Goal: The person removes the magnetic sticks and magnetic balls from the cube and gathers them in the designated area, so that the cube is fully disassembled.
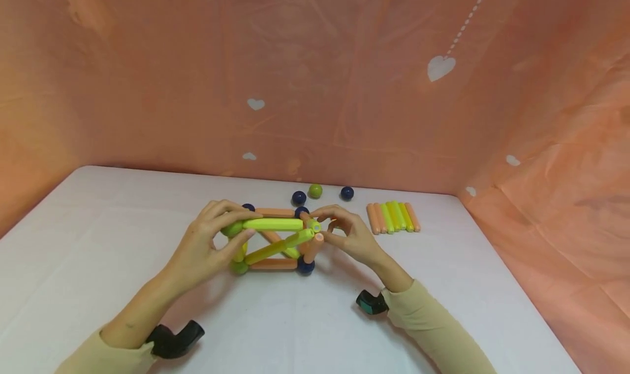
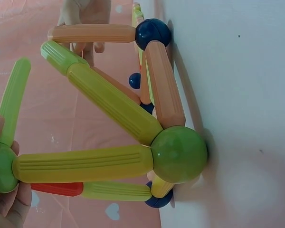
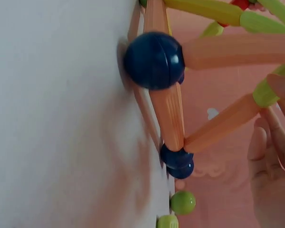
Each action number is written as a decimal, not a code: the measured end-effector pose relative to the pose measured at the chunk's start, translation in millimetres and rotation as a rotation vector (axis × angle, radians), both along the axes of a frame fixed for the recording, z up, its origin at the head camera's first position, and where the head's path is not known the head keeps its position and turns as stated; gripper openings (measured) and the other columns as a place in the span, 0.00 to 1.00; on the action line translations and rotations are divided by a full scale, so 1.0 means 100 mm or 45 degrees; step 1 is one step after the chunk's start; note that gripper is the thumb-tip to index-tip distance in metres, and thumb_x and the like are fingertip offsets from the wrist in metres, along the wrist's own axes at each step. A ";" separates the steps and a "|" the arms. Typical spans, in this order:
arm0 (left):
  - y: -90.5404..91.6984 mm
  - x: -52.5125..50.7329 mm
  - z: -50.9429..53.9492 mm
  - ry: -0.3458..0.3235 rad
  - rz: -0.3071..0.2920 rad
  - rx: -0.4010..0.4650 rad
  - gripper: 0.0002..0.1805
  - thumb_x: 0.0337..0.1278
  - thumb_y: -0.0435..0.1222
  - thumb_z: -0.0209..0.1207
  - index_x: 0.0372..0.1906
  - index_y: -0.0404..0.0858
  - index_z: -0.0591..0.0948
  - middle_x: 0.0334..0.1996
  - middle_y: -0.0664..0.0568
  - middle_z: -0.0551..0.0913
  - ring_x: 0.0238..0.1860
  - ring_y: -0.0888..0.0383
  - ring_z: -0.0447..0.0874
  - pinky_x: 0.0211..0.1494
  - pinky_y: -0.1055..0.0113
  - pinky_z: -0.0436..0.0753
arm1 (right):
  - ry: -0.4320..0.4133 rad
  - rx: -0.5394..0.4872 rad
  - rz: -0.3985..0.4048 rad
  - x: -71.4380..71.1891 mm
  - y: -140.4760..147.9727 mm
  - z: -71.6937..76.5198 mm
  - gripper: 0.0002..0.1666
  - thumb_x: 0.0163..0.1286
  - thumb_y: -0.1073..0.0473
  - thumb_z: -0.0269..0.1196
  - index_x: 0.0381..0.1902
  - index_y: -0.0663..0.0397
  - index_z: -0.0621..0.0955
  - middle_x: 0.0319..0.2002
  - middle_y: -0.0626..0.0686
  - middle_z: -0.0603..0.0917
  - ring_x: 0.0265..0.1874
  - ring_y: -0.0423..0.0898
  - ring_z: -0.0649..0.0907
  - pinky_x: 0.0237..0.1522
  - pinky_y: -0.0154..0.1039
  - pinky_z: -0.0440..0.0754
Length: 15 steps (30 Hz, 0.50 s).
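A frame of magnetic-looking rods and balls stands on the table between the hands, its orange rod [image 1: 273,263] along the near bottom edge. My left hand [image 1: 197,248] grips the upper green ball [image 2: 2,168], from which a light green rod [image 1: 273,225] reaches right. A yellow rod [image 2: 85,164] joins that ball to the lower green ball [image 2: 179,154]. On the far right side, my right hand [image 1: 358,241] pinches a light green piece [image 3: 266,92] at the top of a slanting orange rod [image 3: 223,122]. A blue ball [image 1: 305,266] forms the near right corner.
Behind the frame lie a loose blue ball [image 1: 298,198], a green ball [image 1: 315,191] and another blue ball [image 1: 346,193]. Several orange, yellow and light green rods [image 1: 394,217] lie in a row at right. A pink curtain [image 1: 344,89] hangs behind the white table [image 1: 123,215].
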<state>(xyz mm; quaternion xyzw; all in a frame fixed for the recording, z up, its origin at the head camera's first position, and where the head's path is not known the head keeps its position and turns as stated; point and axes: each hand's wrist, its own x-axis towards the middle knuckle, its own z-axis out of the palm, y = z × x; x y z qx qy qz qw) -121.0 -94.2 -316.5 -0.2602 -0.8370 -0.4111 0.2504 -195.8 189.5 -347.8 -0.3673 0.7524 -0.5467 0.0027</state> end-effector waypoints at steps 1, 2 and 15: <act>0.00 0.00 0.00 0.000 -0.002 0.002 0.17 0.50 0.26 0.66 0.47 0.39 0.84 0.41 0.55 0.80 0.43 0.64 0.68 0.40 0.74 0.71 | 0.001 -0.008 -0.006 0.01 -0.01 0.00 0.18 0.62 0.73 0.61 0.51 0.67 0.78 0.51 0.65 0.79 0.47 0.40 0.76 0.41 0.32 0.77; -0.01 0.00 0.00 0.002 -0.003 0.004 0.17 0.50 0.26 0.66 0.47 0.39 0.84 0.41 0.55 0.80 0.43 0.64 0.68 0.40 0.74 0.70 | 0.005 -0.015 -0.009 0.01 -0.02 0.00 0.18 0.62 0.74 0.61 0.51 0.67 0.78 0.50 0.65 0.80 0.47 0.39 0.77 0.41 0.32 0.77; -0.02 0.00 0.01 -0.004 -0.002 0.013 0.17 0.49 0.25 0.66 0.47 0.39 0.84 0.41 0.54 0.80 0.44 0.64 0.69 0.41 0.74 0.70 | -0.026 -0.039 -0.087 -0.02 -0.10 0.00 0.14 0.66 0.69 0.61 0.50 0.68 0.79 0.45 0.65 0.82 0.45 0.37 0.80 0.45 0.36 0.80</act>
